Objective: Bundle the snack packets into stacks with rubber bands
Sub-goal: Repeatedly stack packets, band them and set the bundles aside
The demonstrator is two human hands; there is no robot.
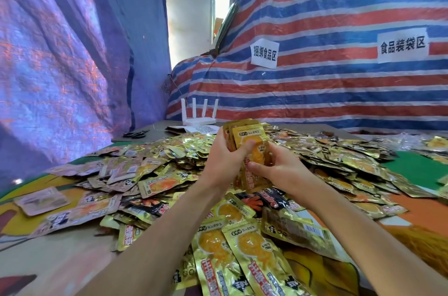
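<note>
Packet stack [252, 135] upright between fingers [245, 149] of left hand [221, 162], right hand [283, 170].

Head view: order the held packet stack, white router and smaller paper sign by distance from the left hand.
1. Packet stack, in the left hand.
2. White router, behind on the table.
3. Smaller paper sign, high on striped tarp.

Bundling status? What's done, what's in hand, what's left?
Done: no banded stack shows anywhere. In hand: left hand and right hand grip one upright stack of gold packets above the heap; it looks unbanded so far. Left: that loose heap covering most of the table, so nearly everything.
</note>
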